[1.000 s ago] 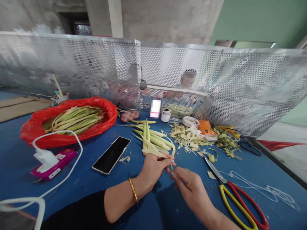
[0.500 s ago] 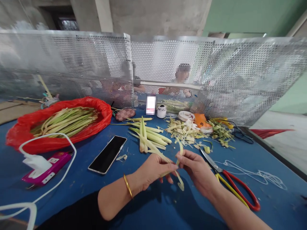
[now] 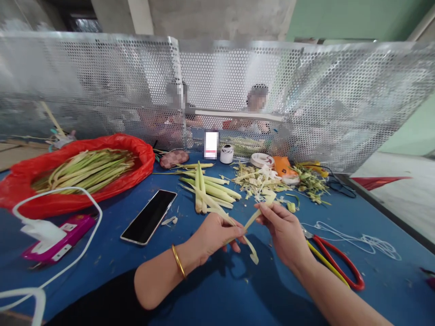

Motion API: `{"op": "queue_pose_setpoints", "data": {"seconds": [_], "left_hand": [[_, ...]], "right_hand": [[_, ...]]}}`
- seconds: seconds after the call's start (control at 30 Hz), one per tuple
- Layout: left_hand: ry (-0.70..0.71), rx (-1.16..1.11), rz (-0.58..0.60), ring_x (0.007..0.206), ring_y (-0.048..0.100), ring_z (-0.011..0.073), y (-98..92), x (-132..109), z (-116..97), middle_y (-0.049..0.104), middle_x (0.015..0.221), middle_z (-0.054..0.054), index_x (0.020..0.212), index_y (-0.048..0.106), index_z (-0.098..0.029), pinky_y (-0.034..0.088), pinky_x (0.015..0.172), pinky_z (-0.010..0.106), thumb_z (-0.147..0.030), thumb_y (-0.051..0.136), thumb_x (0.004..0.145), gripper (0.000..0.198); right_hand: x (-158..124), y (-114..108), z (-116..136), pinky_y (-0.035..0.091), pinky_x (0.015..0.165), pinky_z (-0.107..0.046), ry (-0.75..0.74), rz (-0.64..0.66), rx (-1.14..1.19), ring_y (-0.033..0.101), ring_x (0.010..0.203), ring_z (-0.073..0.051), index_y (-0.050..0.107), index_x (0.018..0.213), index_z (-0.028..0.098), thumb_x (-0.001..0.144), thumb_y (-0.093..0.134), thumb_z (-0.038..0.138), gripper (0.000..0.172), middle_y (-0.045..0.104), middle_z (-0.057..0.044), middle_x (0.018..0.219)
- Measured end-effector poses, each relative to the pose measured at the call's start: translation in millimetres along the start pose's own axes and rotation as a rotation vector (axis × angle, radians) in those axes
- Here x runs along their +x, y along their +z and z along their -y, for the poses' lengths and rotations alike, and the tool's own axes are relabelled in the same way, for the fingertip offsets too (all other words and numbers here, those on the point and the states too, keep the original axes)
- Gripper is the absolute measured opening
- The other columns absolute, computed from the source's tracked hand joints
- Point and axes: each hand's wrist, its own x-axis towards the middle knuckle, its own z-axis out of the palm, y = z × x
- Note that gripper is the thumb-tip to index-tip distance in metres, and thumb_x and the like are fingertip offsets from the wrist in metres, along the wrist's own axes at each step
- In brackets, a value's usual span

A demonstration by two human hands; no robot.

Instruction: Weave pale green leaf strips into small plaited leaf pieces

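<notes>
My left hand [image 3: 220, 232], with a gold bangle on the wrist, pinches pale plant-leaf strips [image 3: 252, 250] between thumb and fingers. One curled end hangs below the fingers, and the strip's other end runs back toward a pile of pale green stalks [image 3: 217, 188]. My right hand [image 3: 277, 222] pinches a flat leaf strip [image 3: 253, 219] near its upper end. That piece stretches from the left fingertips to the right ones, its tip standing up past them. Both hands are just above the blue table [image 3: 217, 290]. Red-and-yellow-handled scissors [image 3: 340, 260] lie partly behind my right forearm.
At left are a red plastic bag [image 3: 136, 158] of long leaves, a purple power strip [image 3: 61, 242] with a white cable, and a phone [image 3: 149, 217]. Leaf scraps [image 3: 260, 179], a tape roll [image 3: 262, 160] and white string [image 3: 367, 242] lie right. Behind a perforated metal screen [image 3: 231, 77] people sit.
My right hand has moved slightly up and right, drawing its leaf strip straighter away from my left hand. The left hand keeps its pinch. The whole view has shifted a little.
</notes>
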Motion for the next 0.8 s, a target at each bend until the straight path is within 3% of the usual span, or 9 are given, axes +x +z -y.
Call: {"op": "queue_pose_setpoints", "data": {"seconds": [0.1,0.3,0.47,0.63,0.7,0.8], "left_hand": [[-0.01,-0.08,0.018,0.053,0.063,0.0127,-1.1,2,2,0.074,0.078,0.011,0.075,0.073,-0.012,0.037,0.044,0.019,-0.044,0.067,0.074,0.033],[-0.007,-0.272,0.012,0.066,0.068,0.0161,-1.4,3,2,0.074,0.09,0.013,0.091,0.073,-0.012,0.043,0.052,0.021,-0.049,0.061,0.08,0.041],[0.034,-0.289,-0.074,0.071,0.068,0.0157,-0.8,4,0,0.074,0.09,0.009,0.098,0.071,-0.015,0.046,0.057,0.021,-0.031,0.068,0.077,0.027],[0.072,-0.269,-0.066,0.08,0.068,0.0166,-0.1,3,-2,0.073,0.094,0.008,0.101,0.066,-0.014,0.049,0.074,0.026,-0.018,0.067,0.074,0.027],[0.115,-0.241,-0.211,0.086,0.066,0.0169,-3.2,7,0,0.07,0.102,0.009,0.1,0.064,-0.014,0.048,0.078,0.026,-0.013,0.066,0.071,0.029],[0.256,-0.232,-0.592,0.1,0.061,0.0163,-12.3,14,4,0.064,0.115,0.009,0.113,0.057,-0.017,0.046,0.087,0.026,-0.008,0.059,0.07,0.044]], "right_hand": [[1,-1,0,0.045,0.061,-0.028,0.019,0.034,-0.024,0.056,0.064,-0.016,0.073,0.075,0.018,0.066,0.077,0.047,0.031,0.064,-0.003,0.068],[-5,3,-1,0.046,0.068,-0.029,0.0,0.235,-0.267,0.06,0.072,-0.018,0.071,0.082,0.017,0.069,0.075,0.048,0.034,0.07,-0.004,0.076],[-7,4,-7,0.04,0.057,-0.027,-0.071,0.261,-0.431,0.055,0.062,-0.015,0.07,0.081,0.017,0.076,0.068,0.044,0.028,0.066,-0.001,0.068],[-4,-2,-2,0.042,0.06,-0.028,-0.162,0.179,-0.481,0.056,0.063,-0.016,0.07,0.075,0.018,0.079,0.064,0.036,0.019,0.064,-0.001,0.065],[-1,-5,2,0.042,0.06,-0.028,-0.221,0.14,-0.525,0.057,0.064,-0.017,0.07,0.076,0.018,0.079,0.063,0.035,0.018,0.063,-0.001,0.064],[2,-11,6,0.043,0.061,-0.028,-0.336,0.123,-0.6,0.057,0.065,-0.018,0.07,0.079,0.019,0.082,0.061,0.033,0.017,0.063,-0.002,0.067]]}}
